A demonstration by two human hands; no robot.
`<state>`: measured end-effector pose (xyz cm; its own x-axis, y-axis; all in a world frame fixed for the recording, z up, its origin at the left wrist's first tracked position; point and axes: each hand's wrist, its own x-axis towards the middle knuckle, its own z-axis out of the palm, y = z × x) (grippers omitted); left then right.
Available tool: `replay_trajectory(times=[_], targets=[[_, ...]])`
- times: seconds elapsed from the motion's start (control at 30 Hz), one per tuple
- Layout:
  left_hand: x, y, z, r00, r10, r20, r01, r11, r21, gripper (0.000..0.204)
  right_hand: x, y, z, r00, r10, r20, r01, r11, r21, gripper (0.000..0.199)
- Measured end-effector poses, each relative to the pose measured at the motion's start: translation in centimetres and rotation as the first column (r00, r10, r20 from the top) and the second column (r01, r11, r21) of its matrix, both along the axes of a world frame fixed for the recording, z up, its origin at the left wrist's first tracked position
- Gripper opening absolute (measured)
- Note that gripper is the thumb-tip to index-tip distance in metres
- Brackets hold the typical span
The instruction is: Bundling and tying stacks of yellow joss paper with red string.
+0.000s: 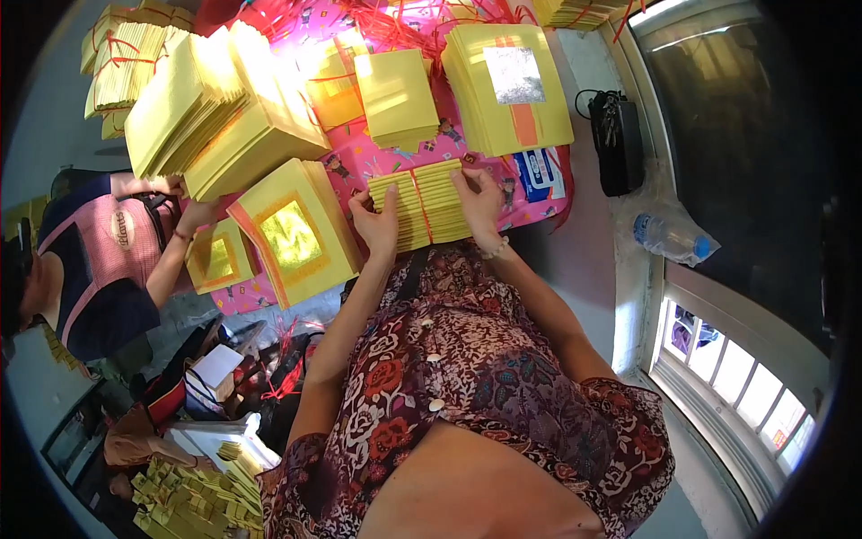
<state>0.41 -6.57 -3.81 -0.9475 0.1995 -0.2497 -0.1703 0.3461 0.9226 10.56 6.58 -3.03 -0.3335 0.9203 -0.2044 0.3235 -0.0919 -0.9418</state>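
A bundle of folded yellow paper (440, 208), tied round the middle with red string (420, 202), lies at the near edge of the table in front of me. My left hand (377, 223) grips its left side, thumb on top. On the opposite side, my right hand (482, 203) pinches the upper right edge between thumb and fingers. Just beyond the bundle stands a small stack of plain yellow paper (397, 94). A thick stack with a silver square (476, 103) is to its right, and one with a gold square (328, 256) sits left of my left hand.
A pink patterned cloth (359, 153) covers the table. Tall yellow stacks (260, 135) and red strings (386, 22) fill its far side. A blue-and-white packet (540, 175) lies at right, near a plastic bottle (664, 235) on the ledge. At left, another person (99, 260) handles paper.
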Motion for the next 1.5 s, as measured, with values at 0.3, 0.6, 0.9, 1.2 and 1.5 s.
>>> replay_trajectory(times=[0.3, 0.6, 0.9, 1.2, 1.5], targets=[[-0.3, -0.4, -0.8, 0.989, -0.051, -0.141, 0.046, 0.998, -0.038, 0.042, 0.0, 0.4, 0.8, 0.997, 0.082, 0.013, -0.082, 0.995, 0.052, 0.021], [0.1, -0.1, -0.7, 0.97, -0.052, -0.238, 0.025, 0.993, -0.117, 0.044, 0.1, 0.3, 0.9, 0.992, 0.11, 0.061, -0.117, 0.983, 0.144, 0.018], [0.4, -0.4, -0.3, 0.937, -0.129, -0.326, 0.09, 0.987, -0.13, 0.043, 0.6, 0.3, -0.7, 0.984, 0.091, -0.151, -0.086, 0.996, 0.038, 0.013], [0.4, -0.3, -0.6, 0.962, -0.08, -0.259, 0.062, 0.995, -0.077, 0.039, 0.6, 0.1, -0.6, 0.99, 0.138, 0.017, -0.135, 0.931, 0.34, 0.014], [-0.7, -2.7, -0.6, 0.948, -0.044, 0.315, -0.055, 0.953, 0.297, 0.03, 2.9, 1.8, -0.9, 0.966, 0.231, -0.115, -0.242, 0.966, -0.094, 0.029]])
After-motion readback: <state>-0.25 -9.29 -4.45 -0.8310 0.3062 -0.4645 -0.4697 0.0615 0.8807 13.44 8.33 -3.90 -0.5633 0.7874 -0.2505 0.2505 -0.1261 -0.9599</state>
